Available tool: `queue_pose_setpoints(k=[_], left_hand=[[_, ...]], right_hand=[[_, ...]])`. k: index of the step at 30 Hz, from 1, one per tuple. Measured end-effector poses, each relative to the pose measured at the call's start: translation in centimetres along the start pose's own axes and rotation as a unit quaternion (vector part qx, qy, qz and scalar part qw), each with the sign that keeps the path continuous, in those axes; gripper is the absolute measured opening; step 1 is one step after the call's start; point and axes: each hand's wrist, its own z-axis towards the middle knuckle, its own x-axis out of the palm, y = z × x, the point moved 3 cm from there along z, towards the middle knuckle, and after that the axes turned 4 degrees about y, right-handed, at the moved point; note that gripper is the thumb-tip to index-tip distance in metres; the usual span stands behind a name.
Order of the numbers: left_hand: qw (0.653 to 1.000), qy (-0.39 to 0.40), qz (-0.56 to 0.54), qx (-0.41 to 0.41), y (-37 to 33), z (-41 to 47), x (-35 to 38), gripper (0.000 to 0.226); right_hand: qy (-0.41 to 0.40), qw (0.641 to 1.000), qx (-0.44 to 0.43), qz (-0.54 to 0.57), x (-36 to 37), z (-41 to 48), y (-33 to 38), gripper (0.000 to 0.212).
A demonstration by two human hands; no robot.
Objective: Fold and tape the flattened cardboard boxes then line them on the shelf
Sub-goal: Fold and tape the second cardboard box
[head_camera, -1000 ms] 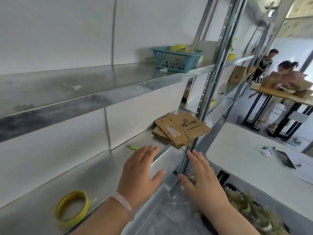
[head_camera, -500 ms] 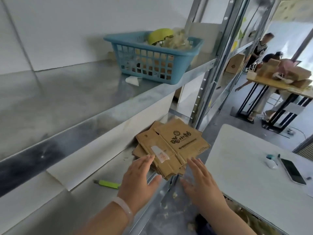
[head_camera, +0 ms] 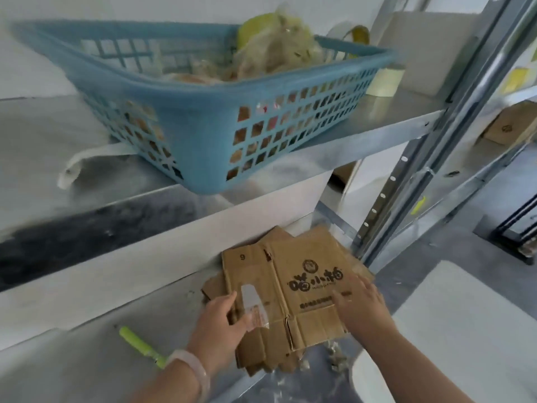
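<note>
Your left hand (head_camera: 219,318) grips the left edge of the stack of flattened brown corrugated cardboard boxes (head_camera: 305,286), thumb on top. Your right hand (head_camera: 361,308) rests straight-fingered on its right side. The stack lies flat on the dull grey metal shelf (head_camera: 87,359), with flaps pointing toward you. It holds several sheets, too blurred to count. One slim green plastic stick (head_camera: 139,344) lies left of your fingers.
</note>
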Motion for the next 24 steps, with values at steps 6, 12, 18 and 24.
queue_pose_setpoints(k=[6, 12, 18, 24], left_hand=[[0.988, -0.073, -0.111, -0.074, -0.3, 1.7, 0.9, 0.071], [0.959, -0.099, -0.249, -0.089, -1.3, 0.6, 1.2, 0.037], [0.920, -0.228, -0.315, -0.045, -0.8, -5.6, -3.6, 0.026], [0.862, -0.326, -0.387, 0.002, 5.5, -15.0, -9.8, 0.028]], right_hand=[[0.037, 0.999, -0.006, 0.005, -0.3, 5.0, -2.4, 0.030], [-0.012, 0.987, 0.013, 0.160, -1.0, 5.1, -2.6, 0.058], [-0.017, 0.964, -0.095, 0.249, -1.8, 1.0, 1.1, 0.019], [0.098, 0.928, -0.196, 0.302, 2.4, -5.7, 8.2, 0.009]])
